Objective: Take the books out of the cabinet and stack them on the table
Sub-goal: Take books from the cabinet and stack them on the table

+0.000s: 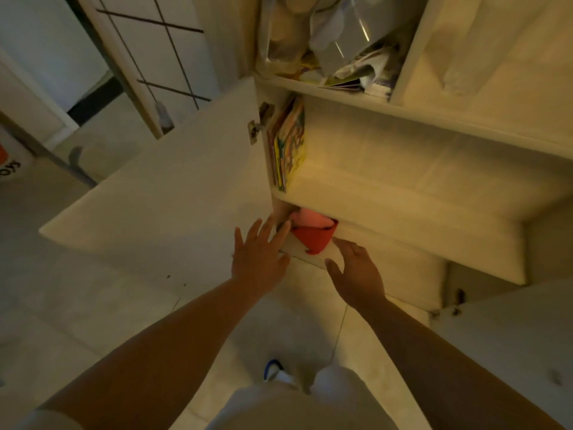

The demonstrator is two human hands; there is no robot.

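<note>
I look down into an open white cabinet [403, 187]. Several thin colourful books [288, 144] stand upright against the left wall of the middle shelf. On the lower shelf sits a red and pink thing [313, 231], its shape unclear. My left hand [260, 252] is spread open just left of that red thing, fingertips at the shelf's edge. Just right of it, my right hand [356, 271] is open too, over the shelf's front edge. Neither hand holds anything.
The cabinet's left door [161, 206] swings wide open to the left; a second door [508, 330] stands open at the lower right. The top shelf is crammed with papers and plastic bags [335, 48]. Pale floor tiles [310, 321] lie below, with my feet near the bottom.
</note>
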